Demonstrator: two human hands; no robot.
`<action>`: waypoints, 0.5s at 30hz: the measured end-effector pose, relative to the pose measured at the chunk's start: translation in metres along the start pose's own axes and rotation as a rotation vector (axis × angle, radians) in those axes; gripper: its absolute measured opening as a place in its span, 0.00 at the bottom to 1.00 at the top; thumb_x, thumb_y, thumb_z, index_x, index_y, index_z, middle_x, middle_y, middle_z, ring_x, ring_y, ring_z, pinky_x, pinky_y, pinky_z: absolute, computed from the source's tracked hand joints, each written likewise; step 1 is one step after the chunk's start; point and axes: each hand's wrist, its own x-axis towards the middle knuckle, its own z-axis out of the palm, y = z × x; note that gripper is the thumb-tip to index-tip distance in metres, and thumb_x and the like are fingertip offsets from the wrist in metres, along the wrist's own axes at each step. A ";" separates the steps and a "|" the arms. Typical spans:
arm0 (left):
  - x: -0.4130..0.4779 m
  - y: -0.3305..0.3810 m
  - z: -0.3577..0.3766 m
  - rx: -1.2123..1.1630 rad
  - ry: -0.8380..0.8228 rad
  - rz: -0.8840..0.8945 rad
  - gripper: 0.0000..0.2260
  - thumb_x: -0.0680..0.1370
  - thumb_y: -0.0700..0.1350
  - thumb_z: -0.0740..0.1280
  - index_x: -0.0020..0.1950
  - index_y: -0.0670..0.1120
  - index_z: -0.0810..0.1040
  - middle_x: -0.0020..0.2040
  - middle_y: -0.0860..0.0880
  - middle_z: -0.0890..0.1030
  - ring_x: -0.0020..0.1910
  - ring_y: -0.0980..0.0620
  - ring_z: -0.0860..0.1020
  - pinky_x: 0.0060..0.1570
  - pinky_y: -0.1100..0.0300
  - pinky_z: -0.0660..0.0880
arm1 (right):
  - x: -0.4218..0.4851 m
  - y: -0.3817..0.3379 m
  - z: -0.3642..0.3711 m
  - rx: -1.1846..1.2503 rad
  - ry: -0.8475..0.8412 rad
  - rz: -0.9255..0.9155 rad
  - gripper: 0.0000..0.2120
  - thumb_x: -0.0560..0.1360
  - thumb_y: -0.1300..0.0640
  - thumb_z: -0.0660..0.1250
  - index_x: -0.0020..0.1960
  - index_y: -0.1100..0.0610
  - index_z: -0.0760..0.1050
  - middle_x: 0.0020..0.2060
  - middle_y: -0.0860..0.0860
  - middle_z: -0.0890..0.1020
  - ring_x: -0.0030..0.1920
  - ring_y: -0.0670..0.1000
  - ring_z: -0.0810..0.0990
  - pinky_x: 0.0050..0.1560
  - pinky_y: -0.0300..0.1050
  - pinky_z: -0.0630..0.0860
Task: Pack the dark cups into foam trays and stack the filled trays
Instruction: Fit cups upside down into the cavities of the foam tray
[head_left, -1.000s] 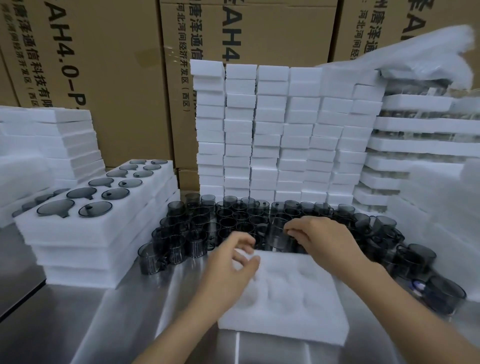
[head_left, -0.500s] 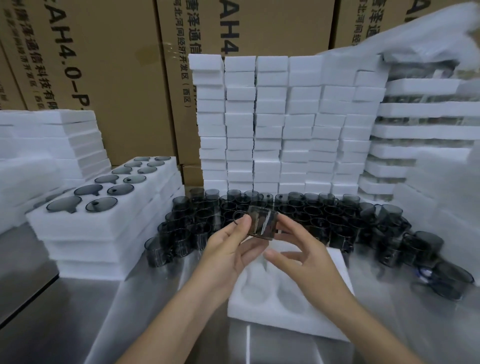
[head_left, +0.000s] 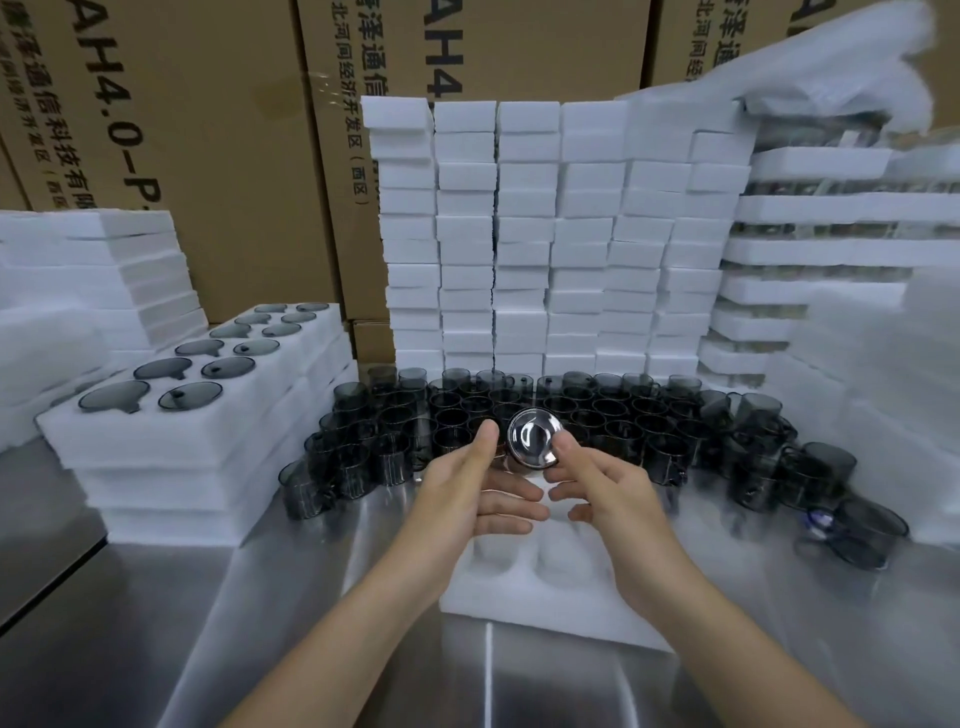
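A dark smoky cup (head_left: 534, 439) is held in the air between both hands, its round bottom turned toward me. My left hand (head_left: 475, 488) pinches it from the left with the thumb up. My right hand (head_left: 597, 491) pinches it from the right. Below them an empty white foam tray (head_left: 545, 582) with round pockets lies on the steel table. Behind the hands stand several rows of loose dark cups (head_left: 623, 415). At the left a stack of filled trays (head_left: 182, 410) shows cups seated in its top tray.
A wall of stacked white foam blocks (head_left: 545, 234) rises behind the cups. More foam tray stacks stand at far left (head_left: 78, 270) and right (head_left: 810, 249). Brown cartons (head_left: 208, 130) line the back. Bare steel table (head_left: 156, 623) lies in the near left.
The right hand picked a cup from the pile and lifted it; both hands now hold it and have turned it from sideways so its bottom faces me.
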 end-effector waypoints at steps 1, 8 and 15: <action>0.000 -0.001 0.001 0.014 0.008 0.001 0.29 0.82 0.66 0.63 0.61 0.40 0.81 0.48 0.36 0.87 0.46 0.39 0.89 0.40 0.55 0.86 | 0.000 0.000 0.000 0.005 0.005 0.010 0.21 0.71 0.29 0.72 0.44 0.47 0.88 0.42 0.45 0.87 0.41 0.42 0.84 0.46 0.43 0.75; -0.001 0.000 -0.002 0.028 0.058 0.117 0.23 0.81 0.59 0.69 0.73 0.50 0.78 0.61 0.44 0.86 0.52 0.43 0.89 0.47 0.54 0.86 | -0.002 0.000 0.001 0.040 0.052 -0.136 0.22 0.65 0.34 0.82 0.52 0.45 0.86 0.46 0.46 0.87 0.42 0.44 0.82 0.44 0.39 0.77; 0.000 -0.002 -0.020 0.479 -0.079 0.433 0.28 0.81 0.55 0.74 0.78 0.69 0.69 0.72 0.68 0.76 0.74 0.65 0.72 0.63 0.67 0.77 | -0.005 0.001 -0.006 -0.211 0.030 -0.421 0.23 0.71 0.46 0.81 0.64 0.38 0.80 0.57 0.41 0.80 0.55 0.49 0.80 0.47 0.39 0.79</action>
